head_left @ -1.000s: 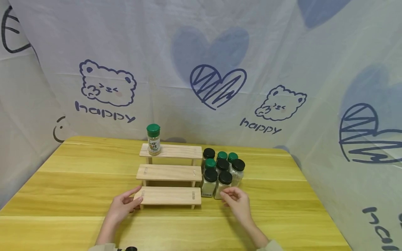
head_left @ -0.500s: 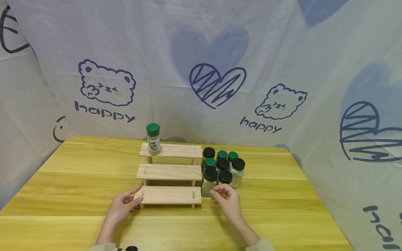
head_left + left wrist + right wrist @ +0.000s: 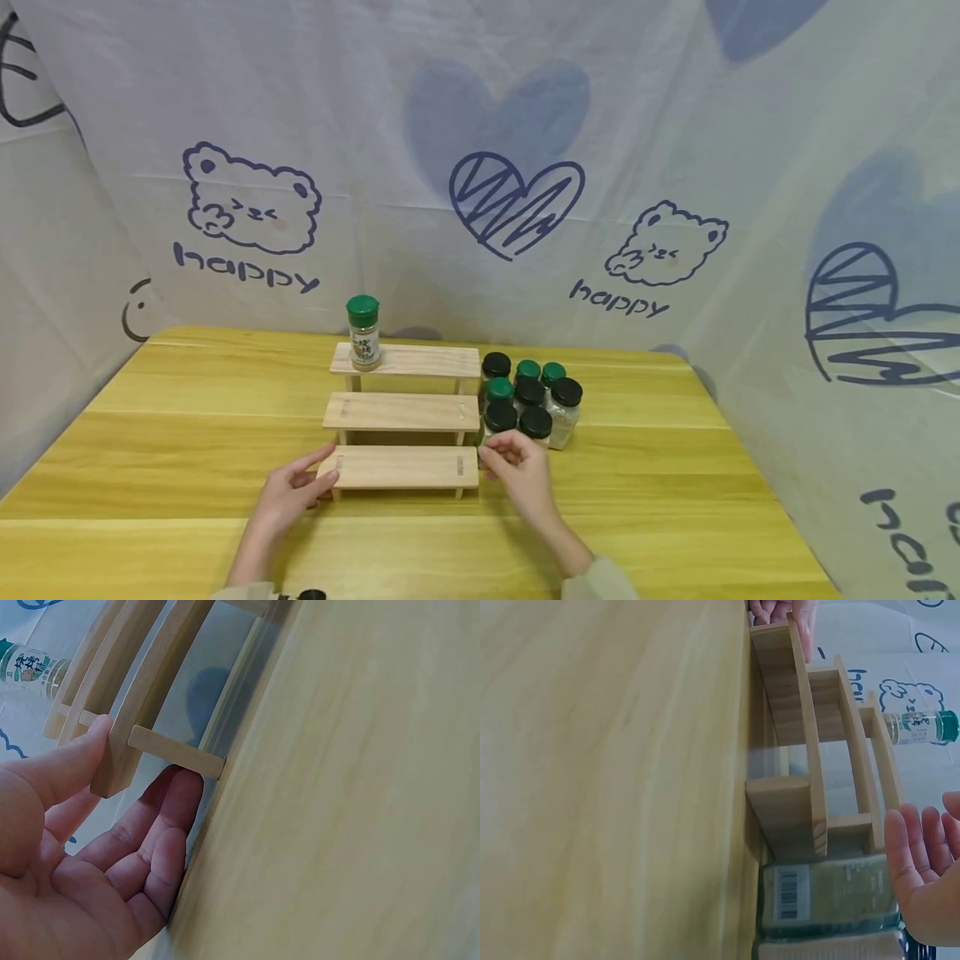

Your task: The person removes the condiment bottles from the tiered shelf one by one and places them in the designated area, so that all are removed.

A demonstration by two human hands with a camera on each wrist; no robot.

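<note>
A three-tier wooden spice rack (image 3: 405, 468) stands on the table, with one green-capped spice bottle (image 3: 365, 346) upright at the left of its top tier. My left hand (image 3: 288, 493) grips the left end of the lowest tier; in the left wrist view the thumb lies on the board and the fingers curl beneath, beside the rack's leg (image 3: 176, 752). My right hand (image 3: 519, 473) hovers by the lowest tier's right end, in front of the spice jars. Seen from the right wrist, its fingers (image 3: 901, 855) are loosely bent and hold nothing, close above a jar with a barcode label (image 3: 825, 896).
Several spice jars with black caps (image 3: 536, 421) and green caps (image 3: 500, 388) stand in a tight group against the rack's right side. Behind the yellow wooden table (image 3: 187, 417) hangs a pale cloth (image 3: 390, 100) printed with hearts and bears.
My right hand has moved left, from the front right jar past the neighbouring jar to the rack's right end. The left hand has kept its hold on the rack.
</note>
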